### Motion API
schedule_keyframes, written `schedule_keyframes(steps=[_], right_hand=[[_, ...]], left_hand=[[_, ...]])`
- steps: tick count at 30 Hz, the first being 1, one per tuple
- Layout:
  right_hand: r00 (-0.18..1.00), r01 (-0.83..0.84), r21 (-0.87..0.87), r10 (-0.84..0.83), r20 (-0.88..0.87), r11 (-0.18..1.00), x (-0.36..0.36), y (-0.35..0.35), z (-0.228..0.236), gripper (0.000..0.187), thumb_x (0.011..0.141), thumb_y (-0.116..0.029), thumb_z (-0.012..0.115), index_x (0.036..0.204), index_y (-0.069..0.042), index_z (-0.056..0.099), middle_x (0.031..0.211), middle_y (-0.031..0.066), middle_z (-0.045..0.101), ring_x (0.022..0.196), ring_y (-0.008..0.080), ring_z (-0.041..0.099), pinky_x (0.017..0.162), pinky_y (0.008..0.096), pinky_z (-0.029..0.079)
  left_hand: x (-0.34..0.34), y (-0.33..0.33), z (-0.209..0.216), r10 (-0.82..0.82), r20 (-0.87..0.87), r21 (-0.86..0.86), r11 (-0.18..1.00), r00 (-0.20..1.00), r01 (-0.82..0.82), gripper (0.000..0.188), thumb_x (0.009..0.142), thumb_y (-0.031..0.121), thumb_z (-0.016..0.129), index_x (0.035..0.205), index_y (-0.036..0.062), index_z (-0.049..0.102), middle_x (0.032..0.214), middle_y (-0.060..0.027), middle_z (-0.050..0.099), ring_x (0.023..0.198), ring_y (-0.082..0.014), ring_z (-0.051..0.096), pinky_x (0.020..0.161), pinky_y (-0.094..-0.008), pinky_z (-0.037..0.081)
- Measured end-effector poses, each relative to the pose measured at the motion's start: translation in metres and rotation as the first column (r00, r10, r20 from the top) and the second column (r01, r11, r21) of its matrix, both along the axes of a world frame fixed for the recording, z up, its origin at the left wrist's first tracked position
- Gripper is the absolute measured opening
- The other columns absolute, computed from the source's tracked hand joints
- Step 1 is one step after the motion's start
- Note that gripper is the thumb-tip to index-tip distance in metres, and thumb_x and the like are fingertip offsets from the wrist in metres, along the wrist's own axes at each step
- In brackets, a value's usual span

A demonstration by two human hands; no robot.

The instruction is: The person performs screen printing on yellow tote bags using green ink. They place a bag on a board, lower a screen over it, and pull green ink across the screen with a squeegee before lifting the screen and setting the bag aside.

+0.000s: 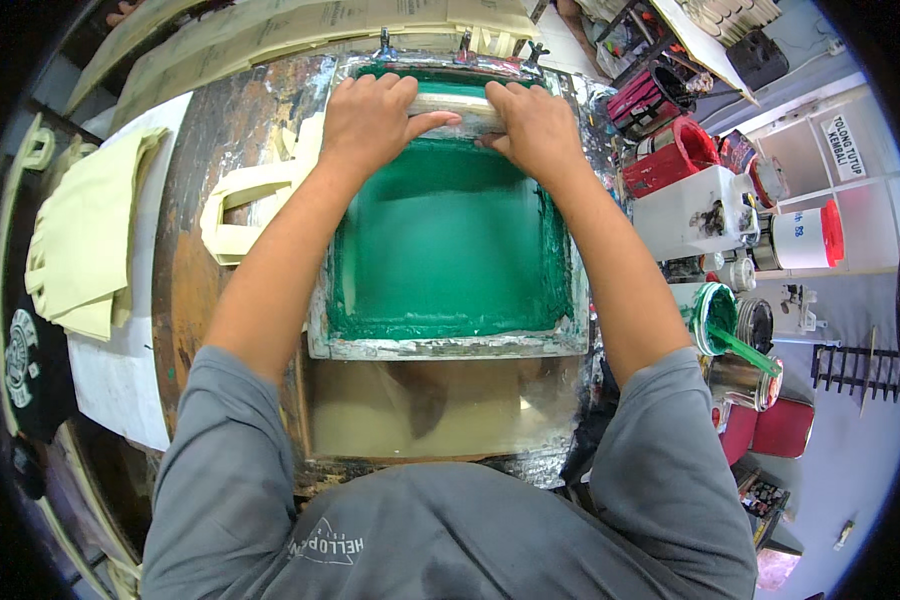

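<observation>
Both my hands grip a squeegee [457,104] with a pale handle at the far end of a screen-printing frame [450,347]. My left hand [372,122] is closed over its left end, the thumb stretched along the handle. Over the right end, my right hand [536,128] is curled too. Green ink covers the mesh [448,245] between my forearms. The squeegee's blade is hidden from me. From under the frame's left side, a cream fabric bag [245,210] with a handle loop sticks out.
Clamps [465,43] stand at the frame's far edge. Cream bags [95,235] are stacked on a white sheet [120,385] to the left. Along the right are a red tub [670,160], a white jerrycan [692,214] and a green ink pot [716,312] with a green stick [745,350].
</observation>
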State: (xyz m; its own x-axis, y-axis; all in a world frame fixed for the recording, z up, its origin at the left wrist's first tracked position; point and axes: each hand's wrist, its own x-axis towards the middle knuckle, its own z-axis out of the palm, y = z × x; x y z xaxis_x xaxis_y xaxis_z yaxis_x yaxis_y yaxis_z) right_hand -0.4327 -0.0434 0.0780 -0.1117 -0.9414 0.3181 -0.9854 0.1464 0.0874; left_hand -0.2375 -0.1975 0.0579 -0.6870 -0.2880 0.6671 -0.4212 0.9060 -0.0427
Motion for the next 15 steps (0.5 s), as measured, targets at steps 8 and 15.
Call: schedule_keyframes(steps=[8, 15], right_hand=[[1.0, -0.025, 0.022, 0.025, 0.002, 0.999, 0.008, 0.007, 0.009, 0.051, 0.076, -0.035, 0.091, 0.113, -0.013, 0.063, 0.106, 0.0089, 0.075, 0.101, 0.0348, 0.074, 0.08, 0.0512, 0.058], [0.998, -0.004, 0.125, -0.004, 0.065, 0.992, 0.062, 0.077, 0.017, 0.049, 0.075, -0.028, 0.091, 0.113, -0.013, 0.063, 0.105, 0.0095, 0.073, 0.101, 0.0344, 0.073, 0.082, 0.052, 0.057]], left_hand=[[0.01, 0.012, 0.003, 0.039, 0.045, 0.02, 0.999, 0.998, -0.04, 0.073, 0.088, 0.08, 0.063, 0.078, 0.0078, 0.069, 0.075, -0.0135, 0.071, 0.071, -0.0352, 0.071, 0.065, -0.0474, 0.054], [0.065, 0.086, 0.004, 0.034, 0.052, 0.031, 0.999, 0.998, -0.036, 0.073, 0.088, 0.082, 0.061, 0.075, 0.01, 0.07, 0.071, -0.0087, 0.069, 0.067, -0.0297, 0.069, 0.066, -0.0429, 0.053]])
